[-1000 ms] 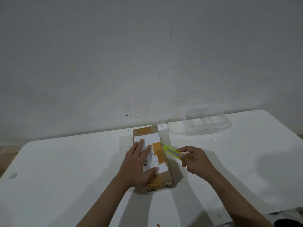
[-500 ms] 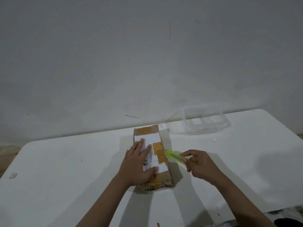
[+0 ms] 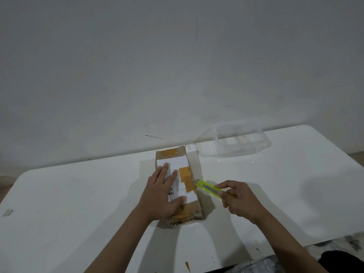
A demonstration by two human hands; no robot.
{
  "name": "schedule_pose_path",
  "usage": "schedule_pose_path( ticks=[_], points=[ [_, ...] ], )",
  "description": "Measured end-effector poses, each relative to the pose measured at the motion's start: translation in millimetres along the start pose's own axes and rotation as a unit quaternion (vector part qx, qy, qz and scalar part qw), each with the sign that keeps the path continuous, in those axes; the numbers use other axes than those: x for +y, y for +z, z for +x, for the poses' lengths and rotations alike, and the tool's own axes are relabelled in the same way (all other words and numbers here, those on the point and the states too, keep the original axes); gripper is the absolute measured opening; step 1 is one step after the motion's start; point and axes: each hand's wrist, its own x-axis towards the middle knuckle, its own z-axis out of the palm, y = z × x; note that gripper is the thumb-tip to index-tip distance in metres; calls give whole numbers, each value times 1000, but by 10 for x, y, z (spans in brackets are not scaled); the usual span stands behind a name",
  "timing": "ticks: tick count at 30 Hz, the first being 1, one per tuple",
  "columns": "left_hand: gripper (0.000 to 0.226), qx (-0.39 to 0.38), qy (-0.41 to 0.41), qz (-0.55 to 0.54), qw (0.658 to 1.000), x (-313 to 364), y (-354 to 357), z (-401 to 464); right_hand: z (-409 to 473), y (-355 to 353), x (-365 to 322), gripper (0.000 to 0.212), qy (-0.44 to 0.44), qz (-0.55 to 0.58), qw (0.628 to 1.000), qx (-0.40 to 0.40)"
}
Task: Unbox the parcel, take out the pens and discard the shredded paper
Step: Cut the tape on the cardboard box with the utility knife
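Note:
A brown cardboard parcel with a white label and orange tape patches lies closed in the middle of the white table. My left hand presses flat on its top, fingers straight. My right hand grips a yellow-green box cutter, whose tip touches the parcel's right top edge about halfway along. The pens and the shredded paper are hidden inside the parcel.
A clear plastic container stands at the back right of the table, near the wall. A small orange scrap lies at the table's near edge. A bit of torn tape sits at the far left.
My right hand has drawn the cutter towards me along the parcel's right edge. My left hand has stayed flat on the parcel.

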Motion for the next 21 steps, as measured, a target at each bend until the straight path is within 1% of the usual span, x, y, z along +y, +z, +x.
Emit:
schedule_pose_path(
  ticks=[4,8,12,21],
  points=[
    [95,-8,-10,3,1000,4,11,2,-24,-31,-50,10,2,-19,1000,-7],
    [103,-2,-11,-8,1000,23,2,1,-80,-60,-64,10,17,-14,1000,-16],
    [106,-1,-15,-8,1000,31,-7,-8,-143,-57,-56,10,19,-11,1000,-16],
    [106,-5,-14,3,1000,35,-14,-6,-223,-83,-44,12,24,-18,999,-27]
  ],
)
